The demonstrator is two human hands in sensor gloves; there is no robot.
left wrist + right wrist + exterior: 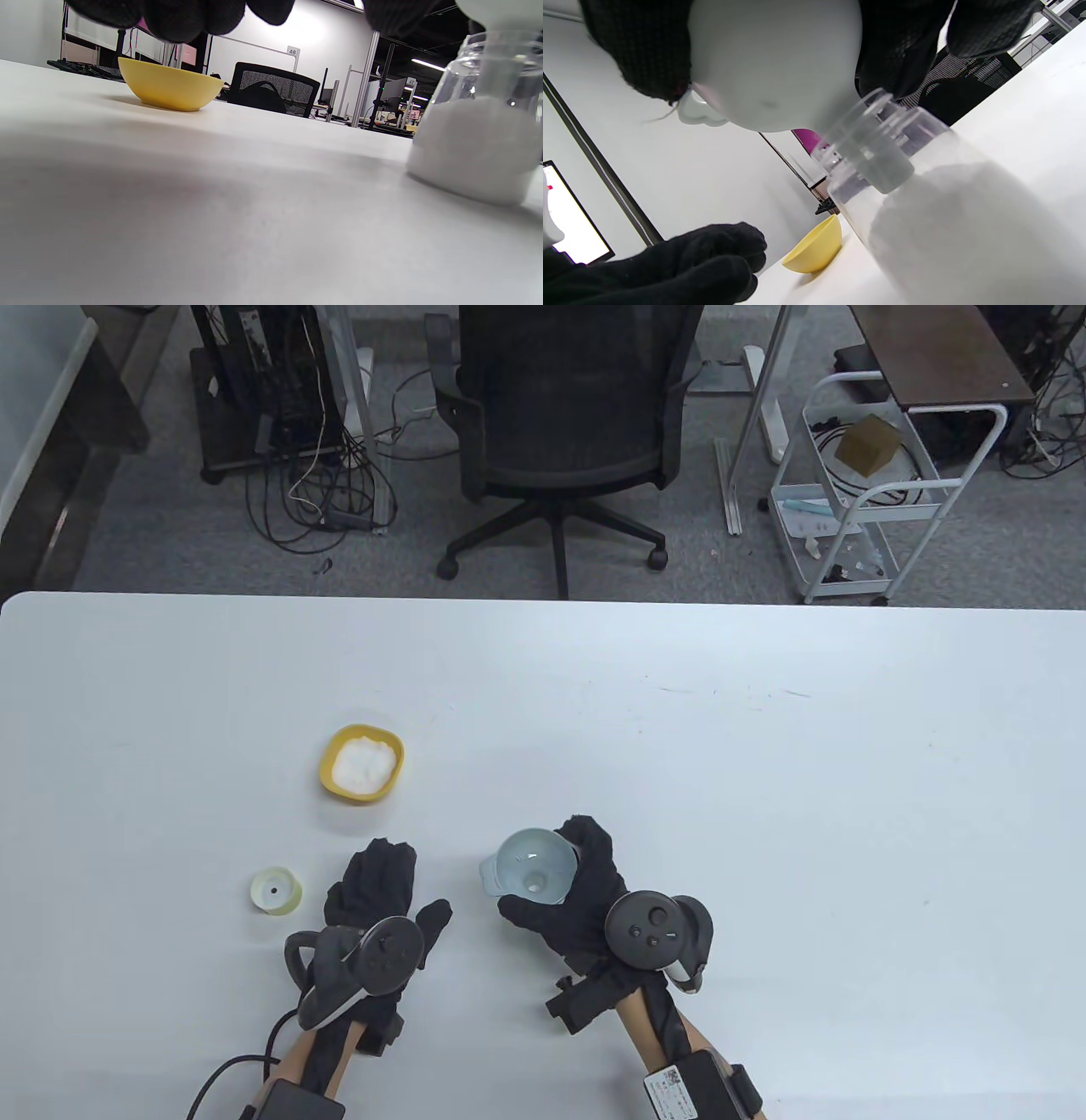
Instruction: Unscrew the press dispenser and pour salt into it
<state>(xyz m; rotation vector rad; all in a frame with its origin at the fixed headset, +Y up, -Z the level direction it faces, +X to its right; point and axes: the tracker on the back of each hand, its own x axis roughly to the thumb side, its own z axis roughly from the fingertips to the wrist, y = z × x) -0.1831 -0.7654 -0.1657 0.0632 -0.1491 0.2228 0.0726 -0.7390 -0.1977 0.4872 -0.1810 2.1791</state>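
Right hand holds the funnel in the jar, likely steadying it for pouring; left hand rests empty on the surface, grip relaxed.

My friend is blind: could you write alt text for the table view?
On a white table, the gloved right hand holds a pale funnel. The left hand rests between it and a small cap; a yellow bowl of salt sits beyond.
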